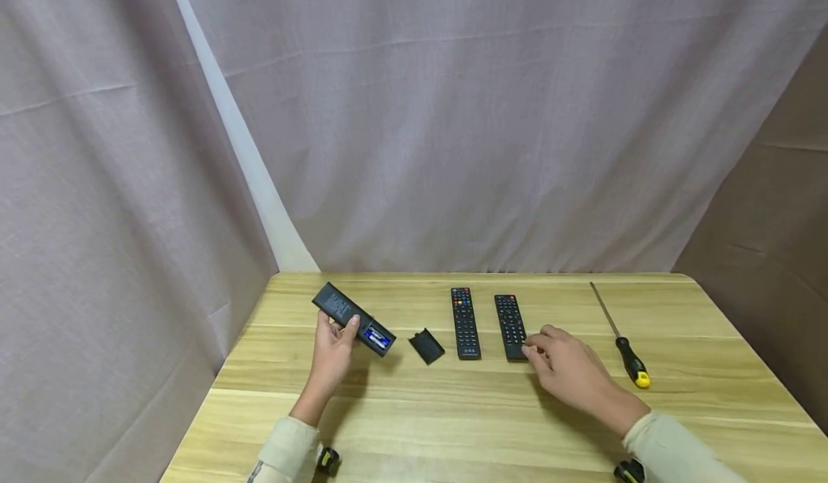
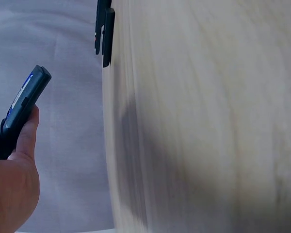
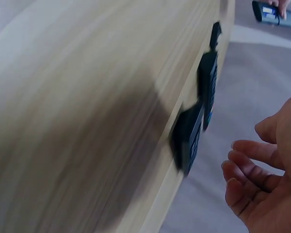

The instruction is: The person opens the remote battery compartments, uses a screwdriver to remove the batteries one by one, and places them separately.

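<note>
My left hand (image 1: 332, 353) grips a black remote control (image 1: 334, 302) above the table, its back turned up and its thumb across it. At the remote's lower end the battery compartment is uncovered, with blue-and-white batteries (image 1: 376, 336) inside. To the right of it lies the detached battery cover (image 1: 426, 346). My right hand (image 1: 572, 369) hovers by the lower end of another remote (image 1: 509, 325), which lies buttons up. In the right wrist view that hand (image 3: 266, 179) has loosely bent fingers with nothing between them, apart from the remote (image 3: 186, 138).
A longer remote (image 1: 466, 325) with coloured buttons lies buttons up between the cover and the right-hand remote. At the right a screwdriver (image 1: 627, 357) with a black and yellow handle rests on the wooden table (image 1: 453, 425). Grey curtains (image 1: 453, 145) hang behind the table.
</note>
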The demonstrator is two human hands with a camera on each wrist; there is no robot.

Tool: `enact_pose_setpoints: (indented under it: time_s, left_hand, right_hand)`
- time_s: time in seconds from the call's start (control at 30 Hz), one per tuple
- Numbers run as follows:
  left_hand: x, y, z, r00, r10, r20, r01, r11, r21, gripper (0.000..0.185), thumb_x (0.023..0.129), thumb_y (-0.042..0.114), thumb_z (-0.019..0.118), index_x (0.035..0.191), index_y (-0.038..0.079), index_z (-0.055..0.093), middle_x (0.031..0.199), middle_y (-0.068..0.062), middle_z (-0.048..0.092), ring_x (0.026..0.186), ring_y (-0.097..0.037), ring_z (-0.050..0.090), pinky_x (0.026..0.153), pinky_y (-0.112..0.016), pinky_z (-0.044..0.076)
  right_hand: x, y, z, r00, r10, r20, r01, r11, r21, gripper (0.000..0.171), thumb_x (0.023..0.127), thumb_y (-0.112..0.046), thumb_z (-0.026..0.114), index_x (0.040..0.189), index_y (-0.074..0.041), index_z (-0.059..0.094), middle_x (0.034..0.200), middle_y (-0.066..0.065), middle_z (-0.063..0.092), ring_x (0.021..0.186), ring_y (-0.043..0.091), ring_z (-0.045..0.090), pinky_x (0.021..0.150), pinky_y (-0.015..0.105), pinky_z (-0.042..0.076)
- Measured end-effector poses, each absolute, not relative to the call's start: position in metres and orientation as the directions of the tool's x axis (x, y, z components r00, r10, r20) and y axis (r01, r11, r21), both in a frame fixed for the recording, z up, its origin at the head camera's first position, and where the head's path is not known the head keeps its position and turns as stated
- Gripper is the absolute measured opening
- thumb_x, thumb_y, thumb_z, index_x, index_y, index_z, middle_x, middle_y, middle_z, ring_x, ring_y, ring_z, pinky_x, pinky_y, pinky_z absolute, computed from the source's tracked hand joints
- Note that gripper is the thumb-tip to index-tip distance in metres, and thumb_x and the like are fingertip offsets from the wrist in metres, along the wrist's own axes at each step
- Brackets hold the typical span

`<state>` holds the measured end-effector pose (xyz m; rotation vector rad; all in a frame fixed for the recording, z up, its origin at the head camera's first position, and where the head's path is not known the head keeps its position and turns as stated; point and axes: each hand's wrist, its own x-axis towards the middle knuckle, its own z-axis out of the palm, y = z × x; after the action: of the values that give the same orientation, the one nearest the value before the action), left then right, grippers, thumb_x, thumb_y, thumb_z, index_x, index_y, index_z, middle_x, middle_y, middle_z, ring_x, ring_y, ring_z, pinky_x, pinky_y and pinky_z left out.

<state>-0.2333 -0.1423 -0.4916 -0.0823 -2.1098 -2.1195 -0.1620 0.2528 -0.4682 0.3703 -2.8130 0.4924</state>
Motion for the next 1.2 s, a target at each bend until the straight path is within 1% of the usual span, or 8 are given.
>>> enact_pose_setpoints:
  time_s: [0.13, 0.3, 0.37, 0.5, 0.6, 0.73, 0.93, 1.2]
  left_hand:
    - [-0.233, -0.144, -0.492, -0.988, -0.071, 0.14, 0.14, -0.007, 0.99, 0.035, 0.111, 0.005, 0.053, 0.14, -0.003, 0.036, 0.118, -0.039, 0.07, 0.083, -0.004, 0.077, 0.08, -0.022, 0.067]
    - [-0.232, -0.145, -0.494, -0.989, -0.076, 0.128, 0.129, -0.018, 0.991, 0.034, 0.111, 0.005, 0.053, 0.14, -0.003, 0.037, 0.118, -0.039, 0.07, 0.084, -0.003, 0.077, 0.081, -0.022, 0.067]
    - [-0.232, -0.145, -0.495, -0.99, -0.076, 0.119, 0.121, -0.022, 0.992, 0.034, 0.111, 0.005, 0.053, 0.139, -0.003, 0.037, 0.118, -0.039, 0.071, 0.084, -0.003, 0.077, 0.082, -0.023, 0.068]
    - [-0.232, -0.146, -0.497, -0.99, -0.078, 0.116, 0.118, -0.027, 0.993, 0.034, 0.111, 0.005, 0.053, 0.14, -0.003, 0.037, 0.119, -0.039, 0.071, 0.085, -0.003, 0.077, 0.084, -0.024, 0.068]
    - [-0.233, -0.147, -0.497, -0.989, -0.079, 0.123, 0.125, -0.024, 0.992, 0.034, 0.111, 0.005, 0.052, 0.139, -0.003, 0.037, 0.118, -0.039, 0.071, 0.086, -0.003, 0.077, 0.084, -0.024, 0.068]
    - [-0.233, -0.147, -0.497, -0.989, -0.078, 0.127, 0.129, -0.022, 0.991, 0.033, 0.111, 0.005, 0.052, 0.139, -0.003, 0.037, 0.118, -0.039, 0.071, 0.086, -0.003, 0.077, 0.084, -0.023, 0.068]
    - [-0.233, -0.147, -0.496, -0.989, -0.072, 0.127, 0.13, -0.036, 0.991, 0.033, 0.111, 0.004, 0.052, 0.139, -0.003, 0.036, 0.12, -0.04, 0.07, 0.086, -0.003, 0.078, 0.085, -0.024, 0.068]
    - [-0.233, -0.147, -0.497, -0.987, -0.08, 0.141, 0.145, -0.047, 0.988, 0.034, 0.111, 0.004, 0.052, 0.139, -0.004, 0.035, 0.118, -0.039, 0.071, 0.086, -0.003, 0.077, 0.083, -0.024, 0.068]
  right_hand:
    - [-0.163, 0.278, -0.472, -0.935, -0.155, 0.319, -0.247, 0.93, -0.273, 0.021, 0.101, -0.021, 0.073, 0.111, -0.005, 0.08, 0.093, 0.002, 0.07, 0.075, 0.011, 0.065, 0.057, 0.029, 0.057]
    - [-0.166, 0.317, -0.476, -0.932, -0.117, 0.342, -0.2, 0.955, -0.218, 0.024, 0.101, -0.021, 0.073, 0.108, 0.002, 0.077, 0.093, 0.011, 0.069, 0.067, 0.017, 0.064, 0.052, 0.04, 0.057]
    - [-0.167, 0.333, -0.478, -0.942, -0.092, 0.322, -0.167, 0.962, -0.214, 0.026, 0.1, -0.02, 0.073, 0.108, 0.005, 0.076, 0.093, 0.015, 0.068, 0.066, 0.023, 0.065, 0.053, 0.046, 0.058]
    - [-0.169, 0.359, -0.48, -0.966, -0.03, 0.256, -0.085, 0.975, -0.207, 0.031, 0.1, -0.02, 0.071, 0.113, 0.008, 0.074, 0.1, 0.024, 0.068, 0.079, 0.041, 0.07, 0.063, 0.059, 0.061]
    - [-0.169, 0.372, -0.481, -0.979, 0.011, 0.205, -0.033, 0.977, -0.209, 0.034, 0.1, -0.02, 0.07, 0.117, 0.009, 0.072, 0.104, 0.027, 0.067, 0.087, 0.046, 0.069, 0.069, 0.065, 0.06]
    - [-0.17, 0.383, -0.485, -0.986, 0.048, 0.16, 0.013, 0.977, -0.212, 0.035, 0.1, -0.021, 0.069, 0.119, 0.008, 0.071, 0.101, 0.026, 0.066, 0.089, 0.047, 0.069, 0.071, 0.067, 0.059]
    - [-0.171, 0.391, -0.492, -0.99, 0.064, 0.126, 0.037, 0.978, -0.207, 0.037, 0.1, -0.022, 0.068, 0.123, 0.006, 0.069, 0.112, 0.031, 0.068, 0.096, 0.058, 0.068, 0.075, 0.07, 0.058]
    - [-0.17, 0.392, -0.495, -0.992, 0.051, 0.115, 0.025, 0.976, -0.215, 0.033, 0.097, -0.018, 0.071, 0.119, 0.005, 0.065, 0.103, 0.028, 0.069, 0.088, 0.054, 0.07, 0.065, 0.065, 0.058]
